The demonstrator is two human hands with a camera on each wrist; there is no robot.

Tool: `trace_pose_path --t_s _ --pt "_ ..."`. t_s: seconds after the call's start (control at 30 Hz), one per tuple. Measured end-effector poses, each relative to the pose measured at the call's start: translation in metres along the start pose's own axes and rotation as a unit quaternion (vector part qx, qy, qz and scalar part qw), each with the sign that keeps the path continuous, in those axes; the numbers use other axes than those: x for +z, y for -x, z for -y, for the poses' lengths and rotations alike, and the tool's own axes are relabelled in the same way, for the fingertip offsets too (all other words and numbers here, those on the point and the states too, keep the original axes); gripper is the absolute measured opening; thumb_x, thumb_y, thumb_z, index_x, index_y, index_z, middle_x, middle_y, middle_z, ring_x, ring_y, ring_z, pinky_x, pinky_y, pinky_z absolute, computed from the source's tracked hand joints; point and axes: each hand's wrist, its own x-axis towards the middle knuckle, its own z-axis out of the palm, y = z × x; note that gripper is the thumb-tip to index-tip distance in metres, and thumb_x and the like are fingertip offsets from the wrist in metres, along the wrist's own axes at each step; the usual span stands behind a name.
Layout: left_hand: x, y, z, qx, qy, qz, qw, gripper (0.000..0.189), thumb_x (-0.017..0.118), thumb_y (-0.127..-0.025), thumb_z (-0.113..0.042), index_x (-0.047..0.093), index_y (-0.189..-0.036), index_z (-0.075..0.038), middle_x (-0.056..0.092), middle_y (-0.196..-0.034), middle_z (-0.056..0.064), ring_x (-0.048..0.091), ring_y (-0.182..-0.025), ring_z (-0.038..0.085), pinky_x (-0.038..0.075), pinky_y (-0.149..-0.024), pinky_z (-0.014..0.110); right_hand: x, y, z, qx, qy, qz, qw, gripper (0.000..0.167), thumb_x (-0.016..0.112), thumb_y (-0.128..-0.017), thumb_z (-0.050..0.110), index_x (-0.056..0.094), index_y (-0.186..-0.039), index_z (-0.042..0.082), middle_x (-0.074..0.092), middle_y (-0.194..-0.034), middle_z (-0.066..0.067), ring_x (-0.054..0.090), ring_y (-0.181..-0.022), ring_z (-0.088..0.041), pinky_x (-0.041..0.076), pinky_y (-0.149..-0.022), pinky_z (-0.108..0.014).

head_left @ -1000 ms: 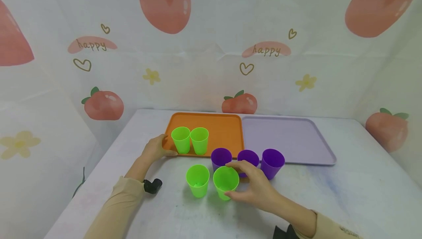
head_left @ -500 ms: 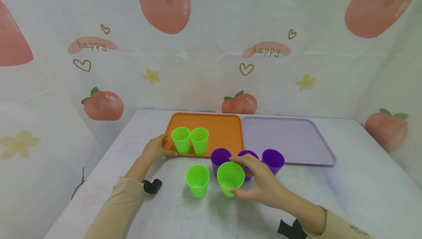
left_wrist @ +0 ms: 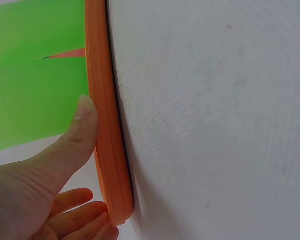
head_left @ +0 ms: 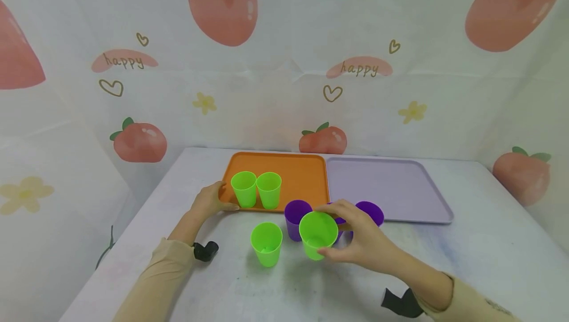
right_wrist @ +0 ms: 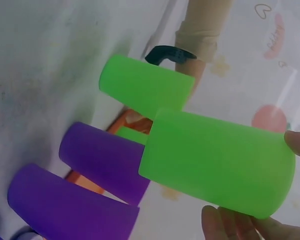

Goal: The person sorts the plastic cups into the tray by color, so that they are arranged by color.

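My right hand [head_left: 357,240] holds a light green plastic cup [head_left: 317,243] near its rim between thumb and fingers. In the right wrist view this cup [right_wrist: 217,162] is raised off the table. A second green cup [head_left: 266,250] stands on the table to its left. Behind are purple cups: one at the left [head_left: 297,223], one at the right [head_left: 372,211], and a middle one mostly hidden by my hand. My left hand [head_left: 208,202] grips the front left corner of the orange tray [head_left: 302,179], its thumb along the rim. Two more green cups [head_left: 244,191] stand upright on that tray.
A pale purple tray [head_left: 378,188] lies against the orange one on the right. Behind the white table [head_left: 471,248] hangs a cloth [head_left: 266,80] printed with fruit. Black straps [head_left: 206,251] sit at both wrists.
My right hand has lifted the green cup from beside the other green cup and moved it up and to the right, now overlapping the purple cups. The left hand stays in place.
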Motion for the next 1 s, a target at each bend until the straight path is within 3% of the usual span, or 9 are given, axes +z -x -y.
trace_pose_path --t_s 0.27,0.53,0.7,1.0 --pt "0.000 0.000 0.000 0.003 0.001 -0.001 1.0000 0.082 0.078 -0.074 -0.032 0.039 -0.135 0.008 0.046 -0.136 0.029 0.041 -0.126 0.047 0.036 -0.107 0.055 -0.014 -0.002 0.003 -0.004 -0.003 0.006 1.0000 0.056 0.082 -0.069 0.022 0.058 -0.119 0.015 0.060 -0.104 0.002 0.058 -0.090 -0.009 0.058 -0.074 -0.024" --pt "0.000 0.000 0.000 0.009 0.000 -0.003 1.0000 0.082 0.078 -0.074 -0.032 0.040 -0.134 0.009 0.048 -0.133 0.029 0.044 -0.124 0.047 0.038 -0.105 0.054 -0.027 -0.009 0.003 -0.037 0.003 0.010 0.9993 0.058 0.083 -0.067 0.014 0.057 -0.119 0.012 0.060 -0.105 0.000 0.057 -0.092 -0.008 0.057 -0.075 -0.023" --pt "0.000 0.000 0.000 0.006 0.002 0.000 1.0000 0.082 0.078 -0.074 -0.031 0.040 -0.134 0.009 0.049 -0.133 0.029 0.044 -0.123 0.047 0.039 -0.104 0.054 -0.034 -0.012 0.002 -0.033 -0.005 0.021 0.9992 0.058 0.082 -0.068 0.015 0.056 -0.121 0.013 0.060 -0.108 0.000 0.058 -0.095 -0.011 0.057 -0.078 -0.025" --pt "0.000 -0.002 0.000 0.001 0.005 0.003 1.0000 0.082 0.078 -0.074 -0.031 0.039 -0.135 0.008 0.048 -0.134 0.029 0.044 -0.124 0.046 0.038 -0.105 0.054 -0.044 -0.020 0.000 -0.031 -0.006 0.036 0.9988 0.058 0.081 -0.070 0.014 0.055 -0.121 0.010 0.062 -0.114 -0.001 0.057 -0.100 -0.005 0.056 -0.084 -0.027"
